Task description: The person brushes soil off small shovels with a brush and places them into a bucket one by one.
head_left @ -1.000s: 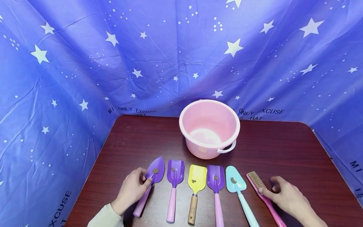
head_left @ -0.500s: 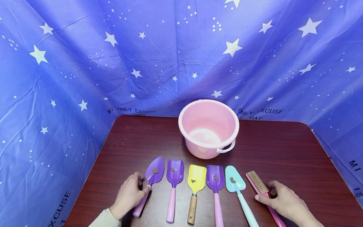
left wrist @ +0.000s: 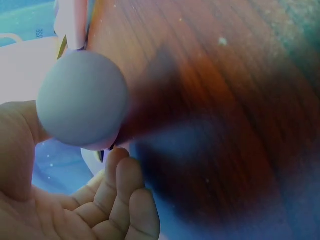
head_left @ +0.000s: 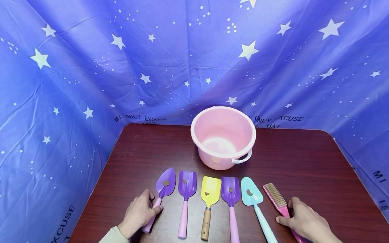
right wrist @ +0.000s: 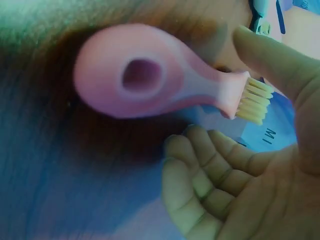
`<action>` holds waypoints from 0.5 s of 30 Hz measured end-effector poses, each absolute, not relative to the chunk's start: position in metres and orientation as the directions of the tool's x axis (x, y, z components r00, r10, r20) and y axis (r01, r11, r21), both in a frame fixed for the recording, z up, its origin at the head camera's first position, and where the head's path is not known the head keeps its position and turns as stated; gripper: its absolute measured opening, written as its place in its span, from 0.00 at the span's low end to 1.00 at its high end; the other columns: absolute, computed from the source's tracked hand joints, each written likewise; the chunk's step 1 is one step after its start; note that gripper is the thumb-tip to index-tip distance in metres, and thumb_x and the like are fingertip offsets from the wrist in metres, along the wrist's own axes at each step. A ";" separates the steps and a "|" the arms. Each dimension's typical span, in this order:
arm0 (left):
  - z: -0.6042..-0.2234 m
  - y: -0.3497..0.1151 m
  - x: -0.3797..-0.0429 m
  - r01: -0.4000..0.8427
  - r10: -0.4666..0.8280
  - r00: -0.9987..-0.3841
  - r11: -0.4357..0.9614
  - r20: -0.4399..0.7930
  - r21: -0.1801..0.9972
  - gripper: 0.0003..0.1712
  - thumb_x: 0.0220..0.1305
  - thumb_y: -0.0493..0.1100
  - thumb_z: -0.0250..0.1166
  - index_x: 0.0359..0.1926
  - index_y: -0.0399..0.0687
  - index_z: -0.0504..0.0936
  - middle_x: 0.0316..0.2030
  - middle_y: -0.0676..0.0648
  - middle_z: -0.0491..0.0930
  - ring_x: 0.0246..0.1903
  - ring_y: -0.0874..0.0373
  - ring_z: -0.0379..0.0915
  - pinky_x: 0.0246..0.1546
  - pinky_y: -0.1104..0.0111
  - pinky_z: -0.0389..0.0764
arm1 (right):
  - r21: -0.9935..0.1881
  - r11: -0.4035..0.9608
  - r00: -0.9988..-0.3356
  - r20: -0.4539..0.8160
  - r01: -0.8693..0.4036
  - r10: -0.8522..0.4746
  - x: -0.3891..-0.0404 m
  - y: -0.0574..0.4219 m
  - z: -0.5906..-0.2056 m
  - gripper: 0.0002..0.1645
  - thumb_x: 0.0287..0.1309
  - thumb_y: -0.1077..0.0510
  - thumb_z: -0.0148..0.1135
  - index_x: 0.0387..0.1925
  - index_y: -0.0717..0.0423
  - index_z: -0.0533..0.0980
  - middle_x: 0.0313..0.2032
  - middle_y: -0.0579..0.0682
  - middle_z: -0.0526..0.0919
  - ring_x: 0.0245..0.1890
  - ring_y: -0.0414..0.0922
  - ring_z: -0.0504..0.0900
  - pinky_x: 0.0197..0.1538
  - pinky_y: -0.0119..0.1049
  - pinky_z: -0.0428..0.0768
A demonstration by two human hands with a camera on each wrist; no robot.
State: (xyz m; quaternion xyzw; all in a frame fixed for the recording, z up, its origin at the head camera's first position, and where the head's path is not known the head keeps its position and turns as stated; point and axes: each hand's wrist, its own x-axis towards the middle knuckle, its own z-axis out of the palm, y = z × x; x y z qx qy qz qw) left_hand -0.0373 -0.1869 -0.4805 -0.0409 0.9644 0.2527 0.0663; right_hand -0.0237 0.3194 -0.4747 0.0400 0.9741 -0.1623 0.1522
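Observation:
In the head view my left hand (head_left: 138, 212) lies around the pink handle of a purple pointed trowel (head_left: 167, 180), thumb on one side and fingers on the other. The left wrist view shows the rounded handle end (left wrist: 82, 100) between thumb and loosely bent fingers (left wrist: 130, 177). At the right, my right hand (head_left: 310, 217) straddles the pink handle of a bristle brush (head_left: 275, 195). Seen from the right wrist, the handle (right wrist: 100, 75) has a hole near its end, and thumb and fingers stand apart on either side of it.
Between the hands lie a purple shovel (head_left: 187, 184), a yellow shovel (head_left: 211, 189) with wooden handle, another purple shovel (head_left: 231, 185) and a light blue trowel (head_left: 250, 189). Brown specks mark their blades. Behind stands a pink bucket (head_left: 215, 162) on the dark red table (head_left: 152, 148), before a starry blue curtain (head_left: 170, 67).
My left hand has slid down from beside the purple trowel's blade to its handle. My right hand has moved down from the bristle head to the brush handle. The tools have stayed put.

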 end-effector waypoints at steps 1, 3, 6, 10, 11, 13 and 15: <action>-0.481 -0.187 -0.037 -0.113 -0.044 -0.988 0.869 -0.151 0.482 0.22 0.42 0.51 0.74 0.35 0.49 0.73 0.19 0.58 0.71 0.19 0.61 0.67 0.21 0.63 0.66 | -0.298 0.946 -0.947 -0.320 0.127 0.026 -0.024 0.320 -0.475 0.38 0.34 0.29 0.71 0.34 0.54 0.70 0.26 0.46 0.74 0.28 0.44 0.74 0.26 0.45 0.69; -0.481 -0.187 -0.036 -0.111 -0.040 -0.987 0.869 -0.154 0.482 0.21 0.42 0.51 0.75 0.33 0.51 0.73 0.19 0.58 0.71 0.19 0.61 0.66 0.20 0.63 0.66 | -0.289 0.949 -0.940 -0.341 0.126 0.021 -0.024 0.320 -0.477 0.36 0.35 0.30 0.70 0.32 0.54 0.71 0.26 0.46 0.74 0.28 0.44 0.74 0.26 0.47 0.70; -0.481 -0.186 -0.036 -0.105 -0.035 -0.988 0.868 -0.151 0.485 0.20 0.42 0.51 0.75 0.31 0.52 0.73 0.18 0.58 0.70 0.19 0.61 0.66 0.19 0.64 0.65 | -0.283 0.950 -0.927 -0.375 0.134 0.019 -0.025 0.320 -0.479 0.33 0.37 0.30 0.70 0.31 0.53 0.72 0.25 0.46 0.74 0.28 0.45 0.74 0.26 0.48 0.70; -0.481 -0.185 -0.035 -0.096 -0.025 -0.988 0.868 -0.151 0.488 0.19 0.42 0.51 0.75 0.28 0.54 0.72 0.18 0.58 0.69 0.19 0.61 0.65 0.19 0.64 0.64 | -0.277 0.951 -0.922 -0.386 0.135 0.018 -0.026 0.319 -0.479 0.28 0.42 0.34 0.69 0.30 0.52 0.73 0.25 0.47 0.74 0.28 0.47 0.73 0.26 0.48 0.69; -0.481 -0.185 -0.035 -0.095 -0.022 -0.988 0.867 -0.152 0.490 0.19 0.42 0.51 0.75 0.28 0.54 0.72 0.18 0.57 0.68 0.19 0.61 0.65 0.18 0.64 0.64 | -0.277 0.952 -0.924 -0.381 0.132 0.017 -0.026 0.318 -0.479 0.27 0.43 0.35 0.68 0.29 0.53 0.73 0.25 0.47 0.74 0.27 0.47 0.73 0.26 0.49 0.69; -0.482 -0.185 -0.035 -0.091 -0.016 -0.988 0.865 -0.153 0.494 0.18 0.42 0.51 0.74 0.26 0.54 0.72 0.17 0.57 0.68 0.18 0.61 0.64 0.18 0.65 0.63 | -0.274 0.953 -0.928 -0.372 0.131 0.021 -0.025 0.317 -0.478 0.24 0.45 0.38 0.68 0.28 0.52 0.72 0.25 0.47 0.73 0.27 0.47 0.72 0.25 0.47 0.68; -0.483 -0.184 -0.035 -0.087 -0.013 -0.988 0.864 -0.151 0.496 0.18 0.42 0.51 0.74 0.25 0.54 0.72 0.16 0.57 0.67 0.18 0.61 0.64 0.18 0.65 0.62 | -0.280 0.951 -0.932 -0.360 0.133 0.025 -0.024 0.316 -0.478 0.21 0.47 0.40 0.67 0.26 0.51 0.71 0.23 0.47 0.72 0.26 0.47 0.71 0.24 0.45 0.66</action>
